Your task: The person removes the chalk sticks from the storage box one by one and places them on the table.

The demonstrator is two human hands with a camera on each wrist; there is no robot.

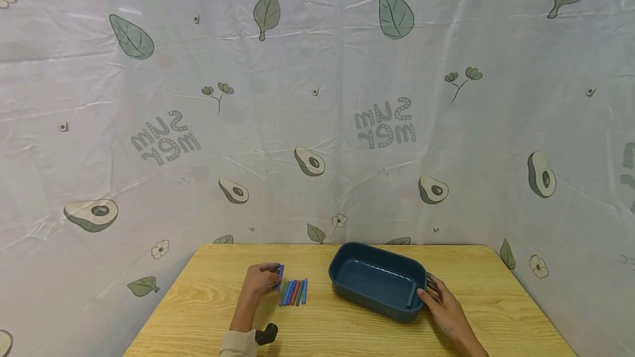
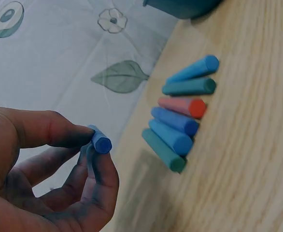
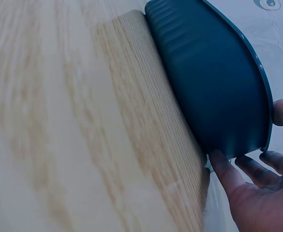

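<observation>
My left hand (image 1: pixel 263 280) pinches a blue chalk stick (image 2: pixel 101 143) between thumb and fingertips, just above the table. To its right lies a row of chalk sticks (image 1: pixel 298 293) in blue, green and red, side by side. In the left wrist view the red chalk stick (image 2: pixel 195 107) sits among the blue and green ones. My right hand (image 1: pixel 446 310) grips the right end of a dark blue basin (image 1: pixel 364 301), thumb at the rim and fingers along the outer wall. Inside the basin, a dark green chalk stick (image 1: pixel 412 295) leans near the right end.
The wooden table (image 1: pixel 347 340) carries the basin right of the chalk row. Behind it hangs a pale printed curtain (image 1: pixel 278 191) with leaves and avocados, which also runs along both sides. A black wrist mount (image 1: pixel 267 334) sits at my left sleeve.
</observation>
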